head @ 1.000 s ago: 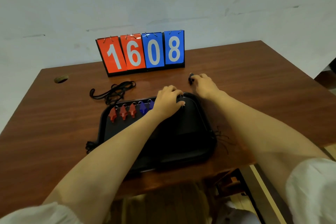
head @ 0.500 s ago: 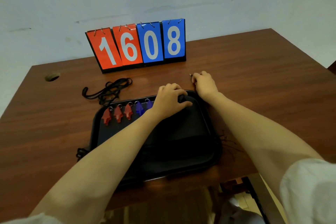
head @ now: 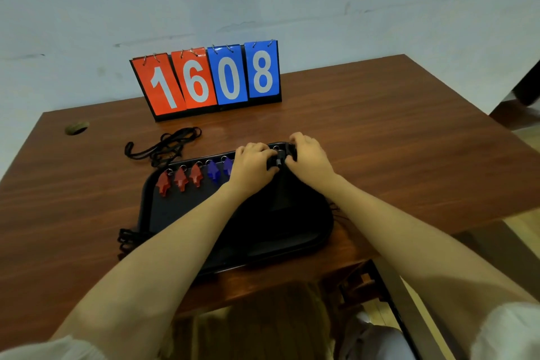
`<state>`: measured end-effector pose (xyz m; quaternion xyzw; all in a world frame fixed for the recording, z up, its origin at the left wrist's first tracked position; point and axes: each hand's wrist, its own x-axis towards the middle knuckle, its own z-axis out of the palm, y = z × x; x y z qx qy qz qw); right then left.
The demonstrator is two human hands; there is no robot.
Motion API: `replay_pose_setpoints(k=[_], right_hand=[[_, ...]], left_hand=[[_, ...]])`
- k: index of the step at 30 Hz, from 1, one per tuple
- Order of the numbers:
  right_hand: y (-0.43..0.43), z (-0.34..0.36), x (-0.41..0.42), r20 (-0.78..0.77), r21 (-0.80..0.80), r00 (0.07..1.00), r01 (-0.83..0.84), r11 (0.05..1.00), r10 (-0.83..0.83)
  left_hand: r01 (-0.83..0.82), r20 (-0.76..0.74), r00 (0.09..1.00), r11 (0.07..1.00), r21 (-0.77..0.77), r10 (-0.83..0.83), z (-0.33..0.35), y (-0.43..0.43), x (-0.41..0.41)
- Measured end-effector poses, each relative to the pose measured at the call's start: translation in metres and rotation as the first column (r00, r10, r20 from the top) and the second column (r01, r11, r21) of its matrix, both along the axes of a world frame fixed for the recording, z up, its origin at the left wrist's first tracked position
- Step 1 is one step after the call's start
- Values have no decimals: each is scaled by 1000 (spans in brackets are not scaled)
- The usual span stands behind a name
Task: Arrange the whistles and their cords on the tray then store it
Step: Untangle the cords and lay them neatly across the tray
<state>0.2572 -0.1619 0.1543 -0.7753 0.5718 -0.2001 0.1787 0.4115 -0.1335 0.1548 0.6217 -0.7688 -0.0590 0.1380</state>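
A black tray lies on the wooden table near its front edge. Along the tray's far rim lie three red whistles and two blue whistles in a row, each with a metal ring. My left hand and my right hand meet at the far right part of the tray, fingers closed around a black whistle between them. A bundle of black cords lies on the table beyond the tray's left corner. More black cord hangs over the tray's left side.
A flip scoreboard reading 1608 stands at the back of the table against the wall. A cable hole sits at the far left. Thin black threads lie right of the tray. The table's front edge is just below the tray.
My right hand moved left from the table beside the tray onto the tray's far right corner and joined my left hand at the black whistle. The camera tilted slightly.
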Motion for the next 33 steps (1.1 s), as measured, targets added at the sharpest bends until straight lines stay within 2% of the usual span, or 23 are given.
replay_pose_setpoints(k=[3, 7, 17, 22, 29, 33], right_hand=[[2, -1, 1, -65, 17, 997, 34, 999, -33], [3, -3, 5, -193, -44, 981, 27, 999, -35], [13, 12, 4, -188, -66, 982, 14, 998, -26], [16, 40, 35, -140, -100, 983, -130, 986, 115], [11, 44, 131, -111, -36, 939, -331, 943, 325], [-11, 38, 181, -127, 4, 920, -373, 928, 371]], left_hand=[[5, 20, 1000, 1000, -23, -5, -3, 4, -1], [7, 22, 1000, 1000, -25, -7, -4, 5, -2], [-14, 2, 1000, 1000, 5, 14, 8, 12, 2], [-144, -67, 987, 989, 10, 145, 29, 20, 31], [-369, -17, 929, 929, -12, 369, 36, 27, 120], [-480, -51, 874, 874, 74, 484, 37, 21, 179]])
